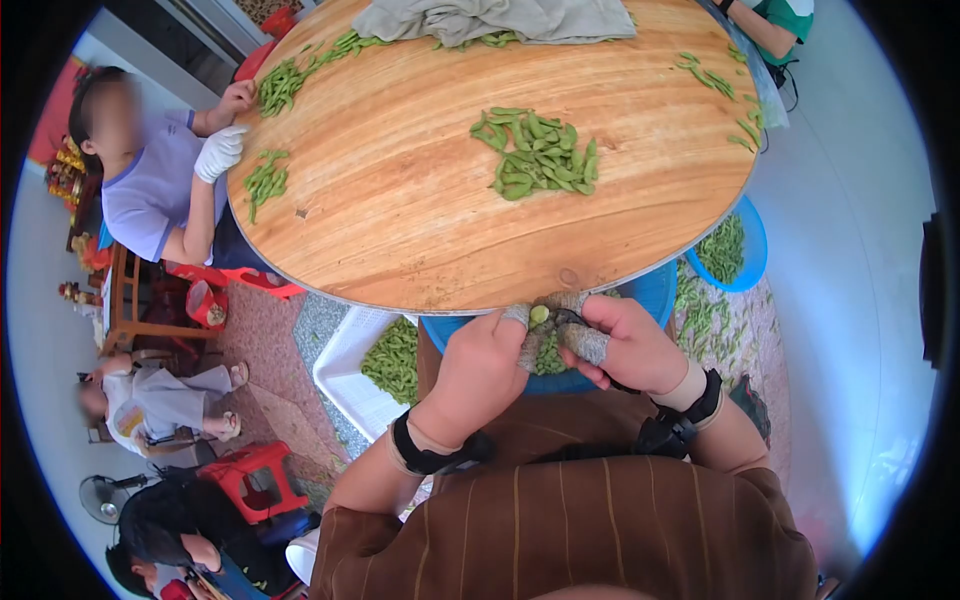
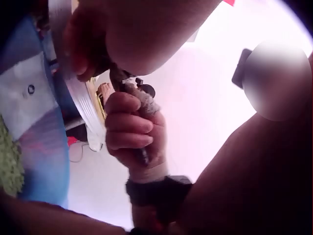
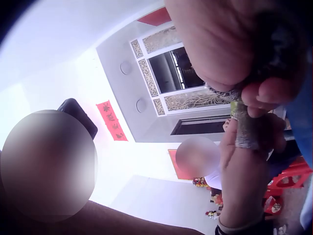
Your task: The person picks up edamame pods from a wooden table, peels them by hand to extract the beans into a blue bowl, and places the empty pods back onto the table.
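Both hands meet at the near edge of the round wooden table (image 1: 400,230), over a blue basin (image 1: 445,330) with green pods in it. My left hand (image 1: 478,365) pinches a green soybean pod (image 1: 539,315) between taped thumb and fingers; its pale green end also shows in the right wrist view. The right hand (image 1: 640,345), grey tape round its thumb and finger, curls round a dark thin tool (image 2: 144,155), whose end sticks out below the fingers in the left wrist view. The fingers hide most of the tool, so I cannot tell its kind.
A pile of pods (image 1: 540,155) lies mid-table, with a grey cloth (image 1: 490,20) at the far edge. A white crate (image 1: 345,365) stands left and a second blue basin (image 1: 760,250) right. Pods litter the floor. A person wearing a white glove (image 1: 220,153) sits at left.
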`<state>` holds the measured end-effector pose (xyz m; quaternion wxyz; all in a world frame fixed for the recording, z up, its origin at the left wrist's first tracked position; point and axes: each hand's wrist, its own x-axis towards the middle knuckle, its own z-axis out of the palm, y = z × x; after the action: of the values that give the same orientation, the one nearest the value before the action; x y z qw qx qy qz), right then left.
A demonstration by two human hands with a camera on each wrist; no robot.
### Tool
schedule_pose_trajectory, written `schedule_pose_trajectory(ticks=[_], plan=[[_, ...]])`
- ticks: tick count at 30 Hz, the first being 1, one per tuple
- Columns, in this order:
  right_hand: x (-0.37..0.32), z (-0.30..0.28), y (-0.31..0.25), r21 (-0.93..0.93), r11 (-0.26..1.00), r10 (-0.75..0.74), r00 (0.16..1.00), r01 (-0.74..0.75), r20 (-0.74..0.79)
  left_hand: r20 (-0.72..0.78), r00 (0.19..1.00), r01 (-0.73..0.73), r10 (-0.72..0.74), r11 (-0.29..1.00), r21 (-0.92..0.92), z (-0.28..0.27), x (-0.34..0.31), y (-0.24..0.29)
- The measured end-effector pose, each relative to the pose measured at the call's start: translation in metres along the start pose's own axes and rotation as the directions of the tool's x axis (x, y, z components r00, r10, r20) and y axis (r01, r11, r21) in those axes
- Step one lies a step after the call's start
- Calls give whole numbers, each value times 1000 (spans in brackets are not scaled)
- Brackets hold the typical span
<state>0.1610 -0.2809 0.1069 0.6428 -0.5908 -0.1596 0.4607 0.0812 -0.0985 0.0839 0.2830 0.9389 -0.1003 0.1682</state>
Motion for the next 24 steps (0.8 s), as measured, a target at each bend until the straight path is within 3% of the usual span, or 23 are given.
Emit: schedule_pose_trajectory(ticks=[1, 2, 3, 4, 5, 6, 7, 8, 9, 10, 11, 13, 15, 16, 17, 19, 21, 23, 24], plan=[[-1, 0, 1, 21, 1000, 11, 1000, -11, 3, 2, 1000, -2, 2, 1000, 0, 0, -2, 1], [-3, 0, 3, 42, 999, 21, 1000, -21, 6, 120, 978, 202, -171, 922, -330, -1, -3, 3], [-4, -2, 6, 43, 999, 19, 1000, -19, 4, 286, 915, 403, -285, 701, -589, -2, -4, 4], [-4, -5, 10, 34, 999, 29, 999, -30, 31, 286, 915, 401, -283, 702, -589, -3, -3, 3], [-6, -7, 13, 23, 999, 38, 998, -40, 59, 502, 796, 595, -338, 288, -750, -6, -2, 0], [-8, -7, 14, 23, 999, 36, 998, -37, 57, 702, 659, 679, -270, -187, -710, -9, -1, -2], [-11, -6, 15, 132, 991, 22, 996, -34, 88, 699, 663, 678, -267, -182, -712, -11, -3, -3], [-14, -7, 14, 231, 973, -3, 993, -24, 117, 732, 661, 668, -164, -316, -674, -13, -5, -3], [-14, -9, 15, 210, 978, -26, 993, 2, 113, 742, 669, 655, -51, -431, -620, -14, -3, -3], [-14, -12, 20, 191, 981, -58, 991, 33, 123, 748, 652, 688, -127, -315, -654, -16, -1, 4], [-14, -14, 25, 174, 983, -86, 988, 63, 131, 733, 671, 681, -115, -295, -670, -14, -2, 3], [-7, -20, 36, 130, 986, -122, 987, 108, 105, 708, 686, 726, -170, 221, -651, -1, -8, -5], [3, -16, 50, -375, 870, -373, 925, 321, -71, 683, 714, 693, -152, 289, -661, 9, -13, -6], [3, -12, 44, -497, 824, -363, 927, 273, -92, 681, 716, 687, -156, 332, -647, 13, -15, -6], [4, -13, 45, -502, 818, -370, 925, 279, -89, 678, 717, 680, -162, 373, -631, 17, -19, -6], [8, -14, 50, -817, 507, -469, 883, 275, 6, 656, 732, 665, -186, 406, -627, 23, -27, -9], [7, -8, 51, -827, 493, -476, 880, 269, 3, 564, 810, 502, -162, 689, -522, 24, -32, -13], [7, -10, 56, -911, 377, -512, 857, 167, -55, 492, 849, 461, -192, 725, -512, 25, -36, -14], [8, -15, 56, -915, 375, -504, 861, 150, -65, 471, 846, 462, -250, 783, -416, 26, -38, -17]])
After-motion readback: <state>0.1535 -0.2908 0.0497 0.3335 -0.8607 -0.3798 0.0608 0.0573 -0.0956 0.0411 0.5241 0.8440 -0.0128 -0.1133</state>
